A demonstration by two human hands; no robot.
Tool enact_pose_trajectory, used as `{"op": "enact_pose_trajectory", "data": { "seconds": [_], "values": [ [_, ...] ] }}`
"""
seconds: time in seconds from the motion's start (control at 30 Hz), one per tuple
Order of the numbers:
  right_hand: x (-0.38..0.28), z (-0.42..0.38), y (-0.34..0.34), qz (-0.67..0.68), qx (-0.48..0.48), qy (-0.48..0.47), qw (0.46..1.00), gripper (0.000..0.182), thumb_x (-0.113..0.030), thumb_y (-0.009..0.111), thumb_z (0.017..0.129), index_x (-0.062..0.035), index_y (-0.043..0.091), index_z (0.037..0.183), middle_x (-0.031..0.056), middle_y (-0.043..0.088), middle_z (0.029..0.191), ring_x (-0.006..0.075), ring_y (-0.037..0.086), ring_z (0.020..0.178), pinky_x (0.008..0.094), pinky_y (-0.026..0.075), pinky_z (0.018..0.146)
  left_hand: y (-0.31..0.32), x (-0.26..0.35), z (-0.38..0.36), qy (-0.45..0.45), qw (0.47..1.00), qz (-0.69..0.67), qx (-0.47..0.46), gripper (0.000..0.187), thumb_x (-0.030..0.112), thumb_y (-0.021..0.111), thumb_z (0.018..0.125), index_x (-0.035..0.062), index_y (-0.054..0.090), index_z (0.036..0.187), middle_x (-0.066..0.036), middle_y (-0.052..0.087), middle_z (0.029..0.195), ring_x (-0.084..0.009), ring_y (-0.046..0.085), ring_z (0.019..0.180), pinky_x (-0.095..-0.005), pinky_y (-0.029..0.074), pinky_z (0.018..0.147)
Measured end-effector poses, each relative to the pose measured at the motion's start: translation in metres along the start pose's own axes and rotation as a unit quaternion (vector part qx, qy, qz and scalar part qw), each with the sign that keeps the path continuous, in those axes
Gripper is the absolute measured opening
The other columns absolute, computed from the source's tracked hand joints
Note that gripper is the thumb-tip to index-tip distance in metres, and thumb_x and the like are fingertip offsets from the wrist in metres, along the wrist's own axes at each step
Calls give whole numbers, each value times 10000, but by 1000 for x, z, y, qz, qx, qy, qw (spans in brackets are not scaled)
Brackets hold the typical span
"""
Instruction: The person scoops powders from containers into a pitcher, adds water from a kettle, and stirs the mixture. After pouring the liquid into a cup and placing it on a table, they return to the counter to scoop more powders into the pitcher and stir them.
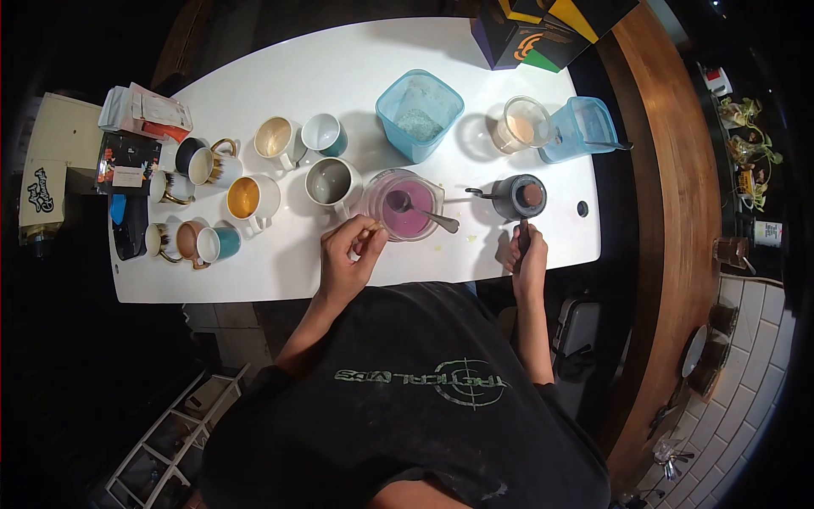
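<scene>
My right hand (529, 259) is closed round the dark handle of a small dark grey pot (506, 200) with a round brown knob on top. A thin dark part juts from the pot's left side. My left hand (352, 254) has its fingers curled and pinched at the near left rim of a clear jug (374, 200); anything between the fingertips is hidden. Pink-purple liquid (409, 218) fills the jug, and a metal spoon (432, 218) leans in it towards the right. A grey-lined mug (331, 181) stands just left of the jug.
Several mugs (254, 200) stand on the left of the white table (292, 271). Behind the jug is a blue tub (419, 110) holding pale powder. A clear cup (521, 125) and a blue container (582, 129) stand at the back right, with black boxes (543, 34) beyond.
</scene>
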State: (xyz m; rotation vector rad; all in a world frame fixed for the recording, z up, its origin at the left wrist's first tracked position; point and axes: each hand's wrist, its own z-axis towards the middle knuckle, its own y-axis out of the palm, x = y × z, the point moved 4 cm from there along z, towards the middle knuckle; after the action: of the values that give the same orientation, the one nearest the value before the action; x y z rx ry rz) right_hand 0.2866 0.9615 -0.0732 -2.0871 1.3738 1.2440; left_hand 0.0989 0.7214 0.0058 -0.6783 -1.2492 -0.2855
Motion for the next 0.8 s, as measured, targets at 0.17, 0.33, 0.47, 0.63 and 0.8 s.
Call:
{"op": "enact_pose_trajectory", "data": {
  "seconds": [0.17,0.33,0.47,0.63,0.8],
  "values": [
    [4,4,-8,9,-32,2,999,351,-350,331,1020,-86,522,888,-27,388,560,53,303,424,236,211,373,-4,12,0,-28,999,-46,7,136,54,653,899,-13,569,816,24,479,649,-37,361,556,-217,298,496],
    [-65,-45,-7,-579,206,-164,771,477,-446,321,1034,-22,536,1065,225,655,752,458,643,827,521,476,730,-5,14,-2,-34,997,-74,12,134,57,648,909,-11,582,815,44,482,654,-11,359,561,-199,286,493],
    [-103,-81,22,-466,40,-279,839,341,-310,467,1000,12,536,912,222,567,712,410,572,672,446,434,621,-1,13,-3,-22,997,-70,10,140,63,649,908,-10,579,812,40,471,641,-14,355,553,-203,283,486],
    [-84,-92,86,-440,-178,-336,814,368,-308,723,850,-11,512,797,108,513,618,274,529,535,373,426,527,7,18,-1,-15,998,-69,-1,140,65,653,903,-10,579,811,28,487,645,-24,368,549,-209,294,488],
    [-85,-89,104,-464,-115,-428,767,236,-192,660,905,-18,544,799,114,559,644,266,564,528,355,424,490,11,23,-4,13,999,-39,-1,126,59,662,888,-7,586,812,-1,521,654,-51,402,533,-226,320,488]
  ]
}}
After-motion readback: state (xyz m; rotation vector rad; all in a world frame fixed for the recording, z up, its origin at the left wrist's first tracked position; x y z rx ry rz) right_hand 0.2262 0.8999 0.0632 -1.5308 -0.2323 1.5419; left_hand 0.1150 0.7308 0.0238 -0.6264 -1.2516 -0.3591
